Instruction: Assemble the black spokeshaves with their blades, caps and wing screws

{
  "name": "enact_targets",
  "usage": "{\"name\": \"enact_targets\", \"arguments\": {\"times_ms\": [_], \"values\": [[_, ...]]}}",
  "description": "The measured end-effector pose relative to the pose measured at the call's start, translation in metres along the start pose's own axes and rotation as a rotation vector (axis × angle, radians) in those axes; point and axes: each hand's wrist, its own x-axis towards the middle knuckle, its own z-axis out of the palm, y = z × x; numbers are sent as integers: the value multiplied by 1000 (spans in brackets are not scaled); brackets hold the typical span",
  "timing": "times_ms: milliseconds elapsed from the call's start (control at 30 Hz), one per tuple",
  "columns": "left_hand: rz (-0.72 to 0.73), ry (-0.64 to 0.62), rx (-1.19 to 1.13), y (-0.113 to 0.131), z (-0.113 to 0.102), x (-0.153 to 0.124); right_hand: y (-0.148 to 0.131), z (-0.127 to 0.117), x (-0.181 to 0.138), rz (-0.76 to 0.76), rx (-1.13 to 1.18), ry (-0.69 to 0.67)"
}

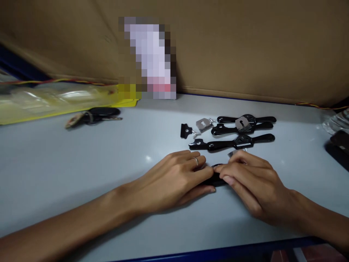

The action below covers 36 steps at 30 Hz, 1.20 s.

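Note:
My left hand (pixel 182 176), with a ring on one finger, is closed around a black spokeshave body (pixel 220 180) low over the table. Thumb and index finger of my right hand (pixel 251 180) pinch at the middle of that body; whatever lies between them is hidden. Beyond my hands lie three black spokeshaves: a far one (pixel 264 119), a middle one (pixel 225 130) and a near one (pixel 222 145). A metal blade (pixel 242 124) rests across the middle one. To their left are another blade (pixel 204 124), a black cap (pixel 185 131) and a small silver screw (pixel 195 134).
Keys with a black fob (pixel 105 113) lie at the left, before a clear plastic packet with yellow edges (pixel 60 100). A dark phone-like object (pixel 340 142) and clear plastic (pixel 335 122) are at the right. Cardboard (pixel 245 54) stands behind the grey table (pixel 122 233).

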Motion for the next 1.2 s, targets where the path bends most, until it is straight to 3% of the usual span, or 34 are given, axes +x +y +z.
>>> {"name": "enact_targets", "arguments": {"times_ms": [267, 1200], "values": [[-23, -6, 19, 1, 0, 1, 8, -3, 0, 134, -53, -36], [12, -10, -7, 0, 1, -1, 9, -1, 0, 127, -36, -43]]}}
